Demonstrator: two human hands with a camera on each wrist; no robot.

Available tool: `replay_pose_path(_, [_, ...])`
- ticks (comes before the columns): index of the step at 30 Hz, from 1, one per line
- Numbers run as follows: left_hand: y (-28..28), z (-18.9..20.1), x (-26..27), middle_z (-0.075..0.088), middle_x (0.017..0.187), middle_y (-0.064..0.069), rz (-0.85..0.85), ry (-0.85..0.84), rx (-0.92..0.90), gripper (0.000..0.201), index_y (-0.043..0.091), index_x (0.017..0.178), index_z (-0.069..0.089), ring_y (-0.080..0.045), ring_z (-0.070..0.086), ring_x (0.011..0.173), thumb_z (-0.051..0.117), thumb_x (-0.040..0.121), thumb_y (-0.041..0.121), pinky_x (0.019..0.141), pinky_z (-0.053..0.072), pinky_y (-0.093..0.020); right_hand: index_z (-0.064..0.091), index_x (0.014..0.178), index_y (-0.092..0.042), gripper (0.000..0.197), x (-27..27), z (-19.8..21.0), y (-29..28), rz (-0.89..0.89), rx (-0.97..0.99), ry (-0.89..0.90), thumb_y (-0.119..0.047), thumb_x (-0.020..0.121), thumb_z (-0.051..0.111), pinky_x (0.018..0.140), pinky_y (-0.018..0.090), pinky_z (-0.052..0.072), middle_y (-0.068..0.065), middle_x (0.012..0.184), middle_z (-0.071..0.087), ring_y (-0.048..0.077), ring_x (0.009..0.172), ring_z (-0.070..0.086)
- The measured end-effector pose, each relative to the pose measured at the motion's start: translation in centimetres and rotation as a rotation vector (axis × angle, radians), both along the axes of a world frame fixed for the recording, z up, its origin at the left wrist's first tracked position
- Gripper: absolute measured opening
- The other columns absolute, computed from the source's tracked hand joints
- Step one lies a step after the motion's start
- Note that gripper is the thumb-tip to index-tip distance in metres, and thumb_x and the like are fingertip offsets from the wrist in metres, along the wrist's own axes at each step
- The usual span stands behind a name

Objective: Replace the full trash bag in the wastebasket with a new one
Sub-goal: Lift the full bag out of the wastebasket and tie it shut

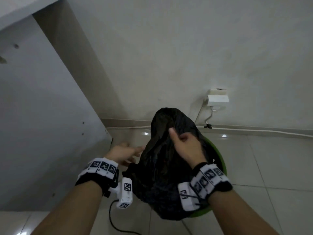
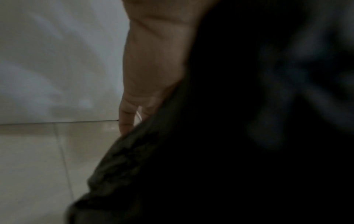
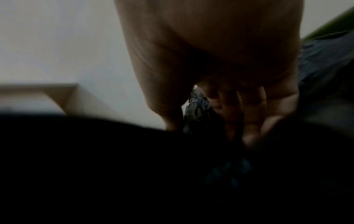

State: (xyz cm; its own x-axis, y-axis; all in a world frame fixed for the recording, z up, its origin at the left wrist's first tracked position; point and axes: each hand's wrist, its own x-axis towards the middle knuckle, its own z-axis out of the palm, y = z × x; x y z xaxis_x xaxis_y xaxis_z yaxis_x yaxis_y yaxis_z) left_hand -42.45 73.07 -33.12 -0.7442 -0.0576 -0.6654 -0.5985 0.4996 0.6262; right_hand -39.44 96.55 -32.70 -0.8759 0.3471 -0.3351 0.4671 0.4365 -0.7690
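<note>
Glossy tiled floor (image 1: 279,167), white wall (image 1: 169,56); right hand (image 1: 184,146) grip bunches black bag (image 1: 160,180); left hand (image 1: 123,153) fingers extended.

Left hand (image 2: 153,63) against a seemingly black bag (image 2: 210,151).

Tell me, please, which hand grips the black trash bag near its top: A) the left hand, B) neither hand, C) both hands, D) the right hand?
D: the right hand pinches the black trash bag above the green wastebasket, while the left hand lies open beside it.
</note>
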Motion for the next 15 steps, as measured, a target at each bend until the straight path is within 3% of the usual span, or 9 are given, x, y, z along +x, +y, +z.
replay_pose_path(2, [0.3,-0.8,0.3,0.070,0.117,-0.004,-0.013,-0.012,-0.053,0.085,0.010,0.147,0.039,-0.023,0.064,0.104,0.072,0.081,0.052,0.089,0.055,-0.037,0.061,0.120,-0.010,0.075,-0.5,-1.5,-2.1,0.151,-0.022,-0.207,-0.067,0.073,0.068,0.091,0.028,0.049,0.006,0.118,0.066,0.027,0.110,0.063])
replay_pose_path(3, [0.2,-0.9,0.6,0.064,0.128,-0.005,-0.056,-0.044,-0.098,0.078,0.012,0.147,0.043,-0.025,0.060,0.115,0.068,0.085,0.052,0.096,0.050,-0.035,0.061,0.115,-0.007,0.055,-0.6,-2.1,-2.4,0.227,0.028,-0.241,-0.049,0.079,0.072,0.089,0.029,0.051,0.008,0.112,0.066,0.028,0.106,0.064])
replay_pose_path(4, [0.2,-1.0,1.0,0.056,0.140,-0.008,-0.104,-0.074,-0.136,0.073,0.013,0.146,0.044,-0.027,0.055,0.124,0.063,0.088,0.053,0.099,0.045,-0.032,0.063,0.109,-0.005,0.035,-0.7,-2.4,-2.2,0.261,0.042,-0.237,-0.029,0.084,0.068,0.089,0.031,0.054,0.009,0.105,0.066,0.029,0.100,0.065])
replay_pose_path(6, [0.3,-1.7,1.8,0.047,0.148,-0.012,-0.104,-0.134,-0.154,0.075,0.009,0.147,0.042,-0.031,0.049,0.130,0.057,0.090,0.057,0.100,0.041,-0.031,0.062,0.114,-0.003,0.030,-0.9,-2.1,-1.0,0.203,-0.114,-0.146,-0.008,0.084,0.059,0.091,0.033,0.054,0.009,0.103,0.066,0.028,0.100,0.065])
replay_pose_path(9, [0.8,-3.6,3.0,0.054,0.141,-0.013,0.059,-0.279,0.072,0.085,0.004,0.139,0.050,-0.032,0.054,0.125,0.061,0.082,0.067,0.106,0.043,-0.037,0.057,0.131,-0.014,0.059,-1.7,0.9,2.0,-0.084,-0.383,0.034,-0.007,0.073,0.048,0.090,0.047,0.057,0.014,0.115,0.067,0.035,0.102,0.066])
replay_pose_path(10, [1.3,-3.8,3.5,0.059,0.135,-0.012,0.113,-0.349,0.201,0.089,0.005,0.134,0.055,-0.033,0.057,0.122,0.066,0.076,0.071,0.104,0.047,-0.040,0.060,0.124,-0.015,0.054,-2.0,2.1,3.3,-0.145,-0.376,0.084,-0.004,0.074,0.045,0.084,0.045,0.060,0.015,0.110,0.069,0.034,0.095,0.067])
replay_pose_path(12, [2.3,-3.8,4.2,0.066,0.122,-0.013,0.050,-0.410,0.255,0.090,0.009,0.127,0.059,-0.034,0.064,0.109,0.075,0.064,0.072,0.083,0.059,-0.045,0.067,0.101,-0.011,0.037,-2.2,4.5,5.8,-0.180,-0.290,0.135,0.002,0.078,0.042,0.070,0.034,0.057,0.014,0.090,0.070,0.029,0.080,0.066])
replay_pose_path(13, [2.7,-3.9,4.4,0.065,0.120,-0.015,0.026,-0.372,0.190,0.081,0.009,0.126,0.058,-0.036,0.065,0.105,0.079,0.068,0.062,0.076,0.060,-0.046,0.067,0.090,-0.010,0.028,-2.0,5.4,6.9,-0.183,-0.246,0.148,0.001,0.080,0.044,0.065,0.031,0.052,0.012,0.081,0.066,0.027,0.075,0.063])
replay_pose_path(15, [3.0,-4.3,4.3,0.059,0.125,-0.021,0.067,-0.262,0.080,0.059,0.005,0.133,0.051,-0.041,0.060,0.108,0.074,0.085,0.031,0.079,0.059,-0.050,0.066,0.079,-0.012,0.013,-1.8,5.8,8.1,-0.166,-0.206,0.178,-0.009,0.086,0.056,0.063,0.031,0.049,0.009,0.073,0.064,0.025,0.071,0.061])
